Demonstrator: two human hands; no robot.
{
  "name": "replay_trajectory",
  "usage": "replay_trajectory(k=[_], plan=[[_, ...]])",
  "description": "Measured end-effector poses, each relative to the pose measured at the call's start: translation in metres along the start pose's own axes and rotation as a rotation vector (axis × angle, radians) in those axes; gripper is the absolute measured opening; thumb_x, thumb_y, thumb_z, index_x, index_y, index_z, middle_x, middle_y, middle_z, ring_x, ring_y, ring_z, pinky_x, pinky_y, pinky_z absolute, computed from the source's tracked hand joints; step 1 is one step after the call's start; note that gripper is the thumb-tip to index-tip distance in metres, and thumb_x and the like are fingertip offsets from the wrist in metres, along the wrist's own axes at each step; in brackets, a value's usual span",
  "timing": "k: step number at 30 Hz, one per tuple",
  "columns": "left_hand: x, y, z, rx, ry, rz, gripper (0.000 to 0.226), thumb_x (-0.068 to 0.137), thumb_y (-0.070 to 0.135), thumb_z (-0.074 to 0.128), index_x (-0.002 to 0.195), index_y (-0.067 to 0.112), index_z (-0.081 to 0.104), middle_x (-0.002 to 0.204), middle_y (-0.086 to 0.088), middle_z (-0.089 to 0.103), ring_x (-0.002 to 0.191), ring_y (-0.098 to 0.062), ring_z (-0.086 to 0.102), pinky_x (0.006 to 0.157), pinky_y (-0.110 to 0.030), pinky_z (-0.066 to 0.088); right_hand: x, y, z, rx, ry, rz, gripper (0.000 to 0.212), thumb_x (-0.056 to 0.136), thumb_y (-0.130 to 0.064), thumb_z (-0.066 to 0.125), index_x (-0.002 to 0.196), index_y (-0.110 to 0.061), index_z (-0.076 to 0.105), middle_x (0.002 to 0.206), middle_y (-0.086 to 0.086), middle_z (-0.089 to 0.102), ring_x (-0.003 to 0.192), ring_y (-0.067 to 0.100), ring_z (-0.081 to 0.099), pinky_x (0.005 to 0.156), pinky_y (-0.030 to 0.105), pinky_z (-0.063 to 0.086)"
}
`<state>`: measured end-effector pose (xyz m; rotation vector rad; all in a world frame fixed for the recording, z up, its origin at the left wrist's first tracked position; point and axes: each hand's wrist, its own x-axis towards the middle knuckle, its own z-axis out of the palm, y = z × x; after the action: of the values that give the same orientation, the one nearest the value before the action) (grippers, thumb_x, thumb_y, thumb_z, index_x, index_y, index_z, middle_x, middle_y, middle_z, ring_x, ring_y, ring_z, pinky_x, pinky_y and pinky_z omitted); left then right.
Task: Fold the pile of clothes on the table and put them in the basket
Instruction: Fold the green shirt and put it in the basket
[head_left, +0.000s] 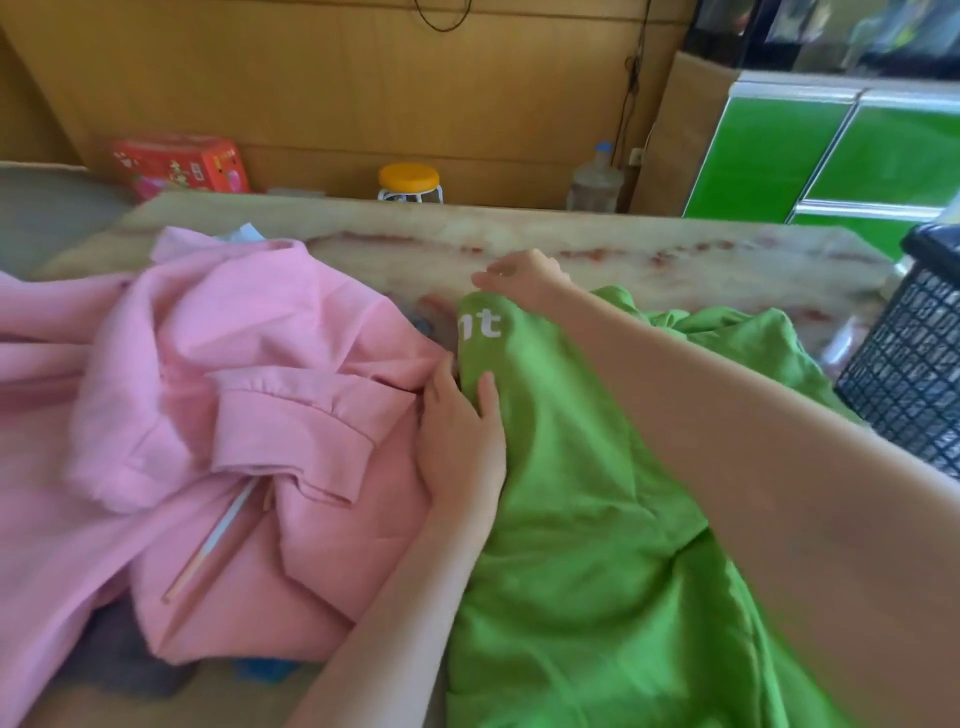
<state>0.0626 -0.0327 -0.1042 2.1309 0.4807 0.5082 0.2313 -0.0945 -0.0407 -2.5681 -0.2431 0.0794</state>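
Observation:
A green garment (597, 519) with white letters lies on the table (675, 260) in front of me, doubled over along its left edge. My left hand (460, 441) pinches that edge, thumb on top and fingers tucked under, right against a crumpled pink garment (234, 389). At the far end of the same edge, my right hand (519, 278) holds the green cloth, its fingertips partly hidden. The black lattice basket (914, 364) stands at the table's right edge, cut off by the frame.
Dark grey cloth (119, 649) and a bit of blue cloth (265, 670) peek from under the pink garment. Behind the table stand a red box (182, 163), a yellow-lidded jar (410, 182) and a water bottle (595, 182). A green cabinet (831, 156) is at back right.

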Motion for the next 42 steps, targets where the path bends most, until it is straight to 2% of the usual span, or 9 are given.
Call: replay_trajectory(k=[4,8,10,17,23,26,30,36,42], plan=[[-0.002,-0.001,0.000,0.101,-0.009,0.063,0.063,0.089,0.051,0.048,0.145,0.032,0.027,0.129,-0.003,0.051,0.115,-0.023,0.050,0.090,-0.034,0.041,0.004,-0.009,0.037,-0.116,0.001,0.027,0.053,0.077,-0.066,0.057,0.106,-0.023,0.068,0.107,0.001,0.063,0.121,0.028,0.035,0.101,0.036,0.024],[0.005,-0.007,0.002,0.148,-0.056,0.099,0.055,0.090,0.049,0.048,0.142,0.045,0.031,0.110,-0.003,0.050,0.097,-0.021,0.053,0.079,-0.031,0.042,0.015,-0.011,0.051,-0.090,0.305,-0.110,0.013,0.085,-0.030,0.061,0.092,-0.025,0.070,0.101,-0.001,0.066,0.113,0.025,0.037,0.098,0.035,0.015],[0.006,-0.009,0.004,0.185,-0.066,0.107,0.048,0.090,0.050,0.047,0.138,0.043,0.040,0.112,-0.002,0.050,0.101,-0.021,0.051,0.084,-0.032,0.042,0.014,0.000,0.055,-0.085,0.269,-0.070,0.012,0.086,-0.030,0.061,0.093,-0.025,0.069,0.104,0.002,0.067,0.115,0.027,0.037,0.096,0.035,0.020],[0.005,-0.003,-0.003,0.224,-0.166,0.037,0.051,0.091,0.052,0.044,0.138,0.033,0.042,0.137,-0.008,0.044,0.125,-0.027,0.040,0.105,-0.036,0.033,-0.030,0.014,-0.005,0.054,0.181,-0.052,0.043,0.088,-0.046,0.057,0.126,-0.027,0.054,0.137,0.005,0.043,0.129,0.029,0.028,0.105,0.035,0.022],[-0.013,0.004,-0.033,-0.017,-0.371,-0.006,0.073,0.078,0.046,0.069,0.141,0.022,0.040,0.138,-0.006,0.050,0.128,-0.020,0.045,0.105,-0.030,0.036,-0.174,0.086,-0.046,0.030,0.188,0.251,0.074,0.075,-0.066,0.059,0.135,-0.028,0.040,0.139,0.010,0.032,0.129,0.030,0.030,0.109,0.043,0.028],[-0.033,0.001,-0.049,-0.014,-0.363,-0.012,0.080,0.073,0.044,0.074,0.141,0.024,0.038,0.139,-0.003,0.048,0.125,-0.019,0.048,0.104,-0.034,0.038,-0.239,0.098,-0.049,0.274,0.048,0.368,0.092,0.060,-0.072,0.061,0.133,-0.021,0.037,0.117,0.007,0.052,0.102,0.021,0.055,0.088,0.037,0.047],[-0.046,-0.001,-0.062,-0.004,-0.382,-0.031,0.077,0.075,0.042,0.073,0.140,0.022,0.038,0.134,0.000,0.053,0.121,-0.021,0.051,0.103,-0.036,0.040,-0.272,0.093,-0.047,0.298,0.025,0.270,0.073,0.074,-0.050,0.071,0.133,-0.022,0.038,0.088,-0.004,0.056,0.076,0.009,0.057,0.058,0.020,0.041],[-0.059,0.005,-0.067,0.100,-0.274,0.171,0.062,0.082,0.016,0.070,0.138,0.012,0.043,0.134,-0.009,0.050,0.122,-0.024,0.047,0.098,-0.025,0.031,-0.282,0.086,-0.037,0.392,0.134,0.179,0.061,0.084,-0.022,0.070,0.135,-0.025,0.036,0.100,0.009,0.058,0.087,0.021,0.055,0.074,0.031,0.046],[-0.077,0.005,-0.066,0.282,-0.305,0.185,0.054,0.094,0.023,0.054,0.144,0.022,0.034,0.132,-0.017,0.043,0.117,-0.030,0.049,0.095,-0.033,0.037,-0.295,0.099,-0.028,0.321,0.100,0.204,0.058,0.082,-0.023,0.071,0.130,-0.019,0.038,0.085,-0.001,0.054,0.073,0.008,0.048,0.055,0.015,0.035]])
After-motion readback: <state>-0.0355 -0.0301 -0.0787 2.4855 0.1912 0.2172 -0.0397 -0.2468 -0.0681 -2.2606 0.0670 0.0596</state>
